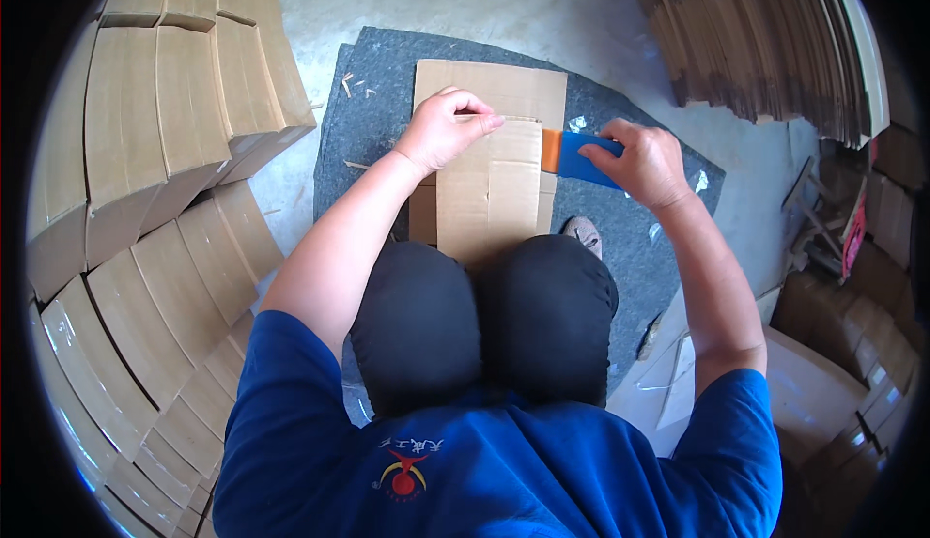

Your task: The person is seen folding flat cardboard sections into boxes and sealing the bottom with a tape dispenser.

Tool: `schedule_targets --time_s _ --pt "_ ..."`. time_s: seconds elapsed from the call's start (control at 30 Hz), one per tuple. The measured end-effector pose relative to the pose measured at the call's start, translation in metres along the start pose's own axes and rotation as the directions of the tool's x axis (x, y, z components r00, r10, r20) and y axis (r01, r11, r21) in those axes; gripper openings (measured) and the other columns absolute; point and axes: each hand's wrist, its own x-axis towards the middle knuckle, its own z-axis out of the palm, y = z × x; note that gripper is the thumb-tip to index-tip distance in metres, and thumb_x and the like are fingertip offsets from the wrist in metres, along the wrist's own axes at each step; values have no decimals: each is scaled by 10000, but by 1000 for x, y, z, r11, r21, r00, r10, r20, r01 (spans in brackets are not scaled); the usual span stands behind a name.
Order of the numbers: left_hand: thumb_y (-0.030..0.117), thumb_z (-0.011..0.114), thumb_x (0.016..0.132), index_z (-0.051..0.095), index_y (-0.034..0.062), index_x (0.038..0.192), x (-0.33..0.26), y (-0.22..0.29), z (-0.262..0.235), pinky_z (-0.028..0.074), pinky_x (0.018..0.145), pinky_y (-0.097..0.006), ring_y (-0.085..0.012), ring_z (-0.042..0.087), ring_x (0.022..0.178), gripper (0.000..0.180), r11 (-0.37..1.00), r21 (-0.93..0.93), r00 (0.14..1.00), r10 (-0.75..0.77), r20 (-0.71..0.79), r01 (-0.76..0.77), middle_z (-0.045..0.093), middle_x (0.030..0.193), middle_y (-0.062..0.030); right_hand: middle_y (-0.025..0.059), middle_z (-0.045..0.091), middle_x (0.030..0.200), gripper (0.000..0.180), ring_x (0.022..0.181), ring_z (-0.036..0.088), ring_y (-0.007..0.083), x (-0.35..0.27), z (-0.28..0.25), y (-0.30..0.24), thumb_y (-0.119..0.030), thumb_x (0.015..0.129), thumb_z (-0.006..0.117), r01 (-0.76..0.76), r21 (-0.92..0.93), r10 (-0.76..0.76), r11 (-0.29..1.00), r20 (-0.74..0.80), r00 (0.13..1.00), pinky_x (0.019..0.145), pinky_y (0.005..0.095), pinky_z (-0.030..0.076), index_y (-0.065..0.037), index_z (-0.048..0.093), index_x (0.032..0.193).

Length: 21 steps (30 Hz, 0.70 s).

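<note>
A folded piece of brown cardboard (467, 189) lies in front of my knees, above a larger flat cardboard sheet (504, 78). My left hand (446, 126) is at its far left corner, thumb and fingers pinched together on the far edge. In my right hand (639, 160) is a flat blue tool with an orange end (591, 159); its exact kind is unclear. The orange end meets the right edge of the folded cardboard, and I cannot tell whether it reaches underneath. My fingers are wrapped round the blue part.
A dark grey mat (378, 83) with scraps on it lies under the cardboard. Stacked cardboard boxes (145, 102) rise along the left side. A tall pile of flat cardboard (756, 49) stands at the far right. My shoe (584, 235) rests on the mat.
</note>
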Motion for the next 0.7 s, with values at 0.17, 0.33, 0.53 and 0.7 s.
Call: schedule_targets --time_s 0.17,0.33,0.53,0.7 --pt "535 498 970 516 43 1352 -3 -29 11 364 1071 -381 -203 460 1257 623 716 -688 913 -352 -207 120 531 1355 -100 69 637 672 214 611 658 260 -15 30 -44 -276 798 704 105 -80 -118 991 -197 973 570 399 525 -96 596 754" --pt "553 524 930 463 89 1384 -6 -66 27 422 1002 -430 -262 511 1201 652 493 -771 767 -642 -8 404 533 1335 -129 92 658 729 106 631 663 274 -7 102 -40 -91 775 590 87 -63 -94 994 -120 988 587 391 534 -61 586 877" --pt "423 605 887 410 177 1454 -15 -68 -5 268 1135 -498 -327 322 1413 648 567 379 682 -624 -382 731 336 1538 -116 127 707 838 170 741 707 304 -5 108 -22 -273 850 629 -181 -56 181 982 -7 984 680 438 556 -104 633 841" --pt "277 643 896 559 104 1305 -29 -11 -36 394 1047 -431 -291 498 1241 452 889 360 799 -11 -602 283 526 1326 -127 55 711 775 230 692 657 115 -46 31 29 -256 876 726 -137 692 492 709 -345 799 640 284 524 -45 733 969"
